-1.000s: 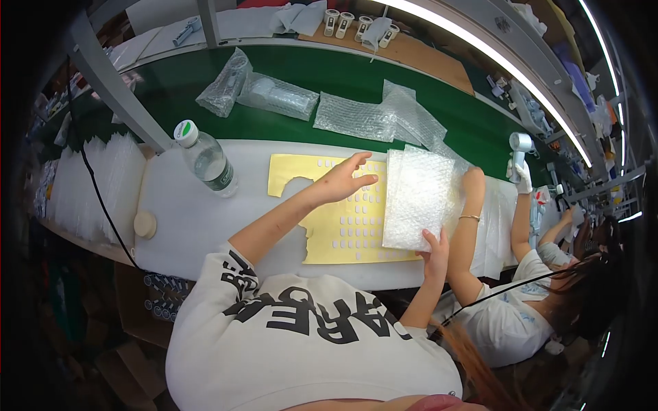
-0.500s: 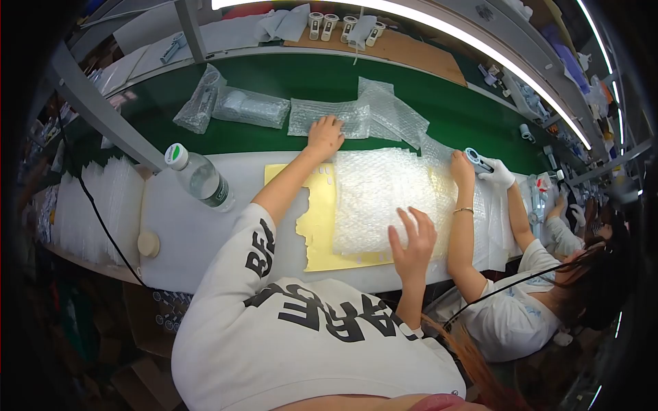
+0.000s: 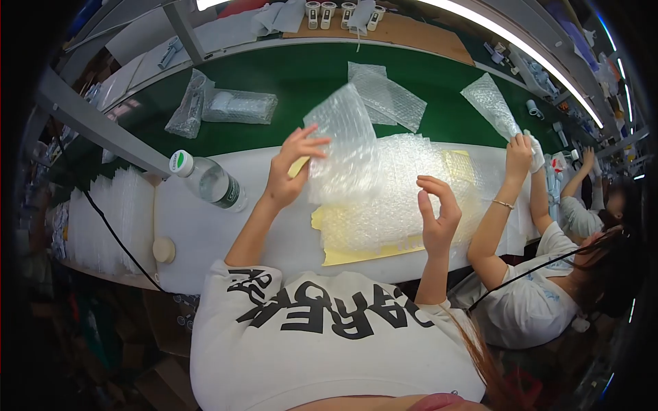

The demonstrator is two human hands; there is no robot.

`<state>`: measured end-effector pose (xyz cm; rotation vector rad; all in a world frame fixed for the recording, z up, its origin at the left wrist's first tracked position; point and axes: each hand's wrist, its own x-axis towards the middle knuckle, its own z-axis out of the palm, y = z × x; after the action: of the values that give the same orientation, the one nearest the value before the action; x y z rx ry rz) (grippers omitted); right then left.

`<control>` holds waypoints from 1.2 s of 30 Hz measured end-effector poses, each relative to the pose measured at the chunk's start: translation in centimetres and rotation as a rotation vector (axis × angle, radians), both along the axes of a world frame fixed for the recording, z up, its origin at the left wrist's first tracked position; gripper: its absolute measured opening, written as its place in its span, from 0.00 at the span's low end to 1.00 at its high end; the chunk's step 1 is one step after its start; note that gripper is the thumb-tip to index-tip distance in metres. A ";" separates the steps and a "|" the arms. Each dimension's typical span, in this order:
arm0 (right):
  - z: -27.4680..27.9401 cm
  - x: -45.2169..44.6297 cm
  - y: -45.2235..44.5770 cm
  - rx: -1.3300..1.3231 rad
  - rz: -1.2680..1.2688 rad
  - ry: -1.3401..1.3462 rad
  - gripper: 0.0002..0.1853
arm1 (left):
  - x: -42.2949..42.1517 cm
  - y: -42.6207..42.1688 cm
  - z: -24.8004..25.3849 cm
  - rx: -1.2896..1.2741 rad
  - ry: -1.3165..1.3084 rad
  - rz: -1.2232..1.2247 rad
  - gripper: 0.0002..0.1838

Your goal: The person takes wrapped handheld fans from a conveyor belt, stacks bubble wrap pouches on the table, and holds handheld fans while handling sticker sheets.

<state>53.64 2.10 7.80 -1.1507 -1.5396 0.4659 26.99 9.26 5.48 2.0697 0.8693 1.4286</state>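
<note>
My left hand (image 3: 291, 168) is pinched on the near edge of a clear bubble wrap bag (image 3: 348, 140). The bag is lifted and tilted, blurred by motion, over the left part of a bubble wrap stack (image 3: 404, 195). Yellow sheet (image 3: 336, 257) shows under that stack on the white worktop. Above the stack's right side hovers my right hand (image 3: 439, 216), its fingers curved and apart, with nothing visible in it.
A water bottle (image 3: 209, 181) stands left of my left arm, near a round tan disc (image 3: 164, 250). On the green surface (image 3: 301, 75) lie a wrapped item (image 3: 240, 106) and loose bubble wrap bags (image 3: 391, 96). At right, a co-worker's hands hold another bubble wrap bag (image 3: 490, 99).
My left hand has brought the bubble wrap bag from the green surface towards me. My right hand has shifted right. The co-worker's hands moved right, and the device they held no longer shows separately.
</note>
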 end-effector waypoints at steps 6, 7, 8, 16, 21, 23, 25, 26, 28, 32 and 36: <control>0.8 -1.2 1.2 -0.206 0.053 -0.020 0.08 | -3.6 -4.7 -5.7 -0.315 0.336 -0.127 0.17; 0.8 -1.7 1.2 -0.213 0.104 -0.056 0.08 | -3.3 -5.1 -5.6 -0.316 0.309 -0.089 0.17; 0.9 -2.1 1.3 -0.218 0.157 -0.096 0.08 | -2.8 -5.5 -5.3 -0.316 0.278 -0.051 0.17; 1.4 -6.0 6.5 -0.276 0.313 -0.456 0.14 | 2.2 -6.5 -7.2 -0.128 0.885 0.002 0.33; 1.0 -9.8 14.5 -0.364 0.386 -0.734 0.23 | 4.1 -6.9 -8.7 -0.146 0.803 0.143 0.34; -2.9 -11.3 18.3 -0.170 0.172 -0.846 0.22 | 4.2 -6.8 -8.6 -0.202 0.687 0.142 0.33; -4.6 -11.8 22.3 0.060 -0.074 -0.951 0.21 | 3.8 -5.4 -8.5 -0.173 0.621 0.151 0.32; -5.2 -11.6 24.2 0.009 -0.064 -0.976 0.20 | 3.4 -4.8 -8.7 -0.218 0.438 0.143 0.31; -6.4 -10.7 26.3 -0.129 -0.024 -1.026 0.19 | 2.7 -4.8 -9.2 -0.338 0.072 0.105 0.29; -5.6 -10.3 25.3 -0.093 -0.015 -0.871 0.16 | 2.1 -5.3 -9.7 -0.419 -0.192 0.093 0.27; 0.3 -10.1 21.9 0.186 0.023 -0.305 0.15 | 1.3 -4.3 -9.2 -0.343 -0.328 0.126 0.28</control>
<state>43.55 24.05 8.07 -1.0953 -1.8188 0.1603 28.31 4.92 -3.76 1.5024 1.0346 1.5061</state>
